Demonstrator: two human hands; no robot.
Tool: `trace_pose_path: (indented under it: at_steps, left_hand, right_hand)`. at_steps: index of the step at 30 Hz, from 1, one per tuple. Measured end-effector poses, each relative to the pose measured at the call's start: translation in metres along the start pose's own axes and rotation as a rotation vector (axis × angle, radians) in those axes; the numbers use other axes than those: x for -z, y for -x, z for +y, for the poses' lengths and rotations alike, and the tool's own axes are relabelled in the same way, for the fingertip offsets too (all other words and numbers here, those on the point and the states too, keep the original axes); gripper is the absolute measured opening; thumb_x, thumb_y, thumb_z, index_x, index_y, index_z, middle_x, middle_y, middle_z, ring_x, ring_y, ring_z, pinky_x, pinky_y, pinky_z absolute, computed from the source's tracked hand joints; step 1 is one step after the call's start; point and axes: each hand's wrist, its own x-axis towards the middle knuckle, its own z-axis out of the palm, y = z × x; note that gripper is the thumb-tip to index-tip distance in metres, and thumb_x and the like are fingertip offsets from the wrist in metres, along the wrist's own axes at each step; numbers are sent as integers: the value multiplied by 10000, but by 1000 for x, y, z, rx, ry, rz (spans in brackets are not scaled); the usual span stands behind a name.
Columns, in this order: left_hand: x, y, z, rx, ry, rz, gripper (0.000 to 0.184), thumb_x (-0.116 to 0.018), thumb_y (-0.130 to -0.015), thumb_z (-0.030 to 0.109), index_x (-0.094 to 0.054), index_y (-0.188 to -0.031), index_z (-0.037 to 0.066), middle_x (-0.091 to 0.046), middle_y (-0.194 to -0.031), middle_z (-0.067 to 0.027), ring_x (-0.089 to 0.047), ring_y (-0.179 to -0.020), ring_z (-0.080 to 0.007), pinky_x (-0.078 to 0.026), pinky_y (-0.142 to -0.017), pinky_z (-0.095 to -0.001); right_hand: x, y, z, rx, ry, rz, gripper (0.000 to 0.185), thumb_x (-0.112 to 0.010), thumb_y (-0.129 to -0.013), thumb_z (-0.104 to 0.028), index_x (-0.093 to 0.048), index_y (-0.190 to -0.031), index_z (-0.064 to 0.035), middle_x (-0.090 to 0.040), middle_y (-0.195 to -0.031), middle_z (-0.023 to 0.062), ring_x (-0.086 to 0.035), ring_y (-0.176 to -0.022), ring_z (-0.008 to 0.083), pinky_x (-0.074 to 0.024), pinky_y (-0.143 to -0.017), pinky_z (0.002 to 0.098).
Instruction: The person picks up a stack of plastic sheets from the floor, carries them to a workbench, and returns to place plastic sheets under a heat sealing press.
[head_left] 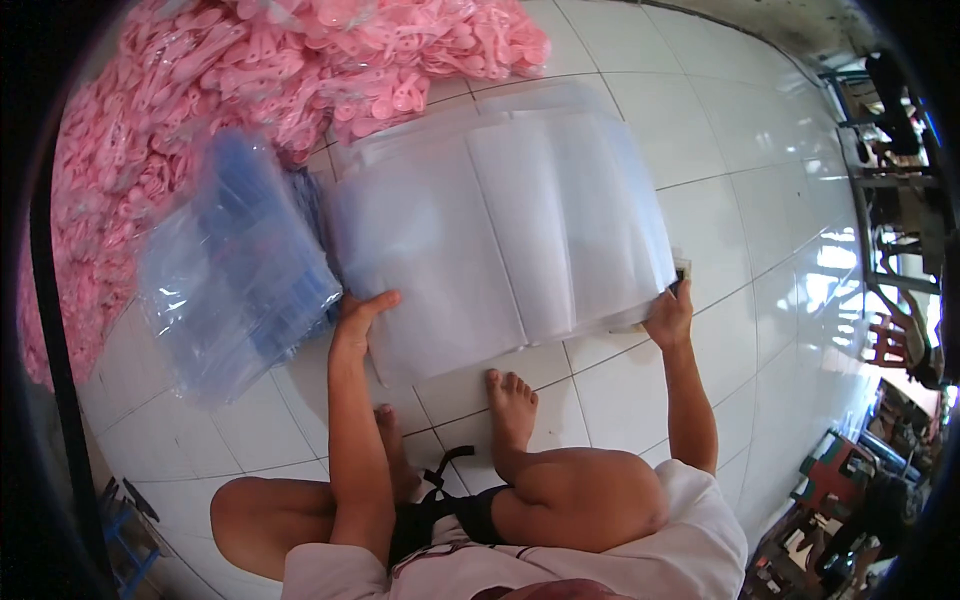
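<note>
A wide stack of translucent white plastic sheets [520, 220] lies in front of me, above the tiled floor. My left hand [365, 315] grips its near left edge, thumb on top and the other fingers hidden beneath. At the near right corner, my right hand [671, 312] is closed on the same stack. Just left of the sheets is a pile of clear bluish plastic bags [240, 275], close to my left hand. Part of a small pale object [683, 270] shows beside the stack's right corner.
Many pink plastic pieces in clear wrapping [200, 80] are heaped at the upper left. White floor tiles [710, 230] surround the stack. My bare feet [512, 405] are near its front edge. Racks and a person [915, 335] appear at the far right.
</note>
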Motion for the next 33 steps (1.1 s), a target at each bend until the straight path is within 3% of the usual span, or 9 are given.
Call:
trace_pose_path:
  at_steps: [2,5,10,11,15,17,21,27,33]
  left_hand:
    - [0,-1,-2,-50,-3,55,748,-890,-596,196,-585,-1261,41,-641,-1152,-82,-587,-1079,-239,-449,-964,-370]
    - [8,-7,-9,-27,-2,2,783,-892,-597,202,-570,-1291,37,-633,-1183,-90,-579,-1109,-254,-438,-989,-376]
    - [7,-6,-6,18,17,-6,888,-910,-597,222,-504,-1364,33,-583,-1279,-116,-527,-1206,-280,-425,-1030,-390]
    - [7,-5,-6,18,41,-9,926,-917,-597,230,-479,-1389,33,-563,-1311,-124,-506,-1238,-287,-422,-1039,-395]
    - [25,-13,-23,96,207,-36,964,-927,-599,239,-455,-1416,44,-536,-1346,-125,-472,-1274,-289,-427,-1038,-403]
    - [29,-15,-20,173,188,-148,976,-931,-605,249,-439,-1417,23,-560,-1308,-133,-509,-1234,-294,-434,-1032,-410]
    - [-1,-2,18,115,23,-178,934,-926,-611,242,-457,-1380,-5,-591,-1235,-140,-552,-1171,-291,-454,-1014,-416]
    - [1,6,13,58,51,-11,759,-853,-616,196,-556,-1284,-8,-647,-1143,-126,-612,-1071,-290,-500,-948,-420]
    - [-36,56,69,53,189,-138,816,-809,-573,148,-503,-1317,13,-619,-1125,-123,-600,-1075,-283,-500,-954,-398]
  right_hand:
    - [14,-4,-3,-84,-263,-107,1030,-332,-853,-843,-314,-1513,-53,-416,-1520,111,-385,-1384,311,-279,-1147,516]
    - [28,-26,0,-129,-294,-110,1056,-295,-847,-862,-297,-1524,-52,-405,-1532,123,-384,-1388,315,-288,-1147,499]
    - [-25,-36,-15,-197,351,174,922,-700,-845,-586,-377,-1455,25,-492,-1412,170,-454,-1313,288,-413,-1061,446]
    - [-39,-30,-24,-272,397,106,933,-733,-824,-549,-362,-1472,9,-469,-1442,170,-422,-1345,311,-382,-1093,457]
    - [-49,-30,-29,-393,416,90,933,-773,-796,-463,-347,-1488,-6,-475,-1442,175,-430,-1341,336,-376,-1108,471]
    - [-26,-37,-21,-395,334,61,907,-773,-794,-428,-356,-1481,-8,-500,-1415,177,-465,-1305,339,-387,-1101,476]
    - [-21,-40,-13,-400,237,23,817,-767,-792,-376,-415,-1433,-10,-560,-1337,174,-527,-1233,342,-440,-1054,506]
    - [-77,-8,-17,-304,128,134,829,-776,-730,-314,-426,-1403,18,-587,-1253,180,-564,-1159,346,-476,-1018,491]
    - [-191,60,-67,-91,200,160,917,-815,-597,-276,-438,-1364,54,-576,-1183,190,-578,-1093,330,-516,-928,465]
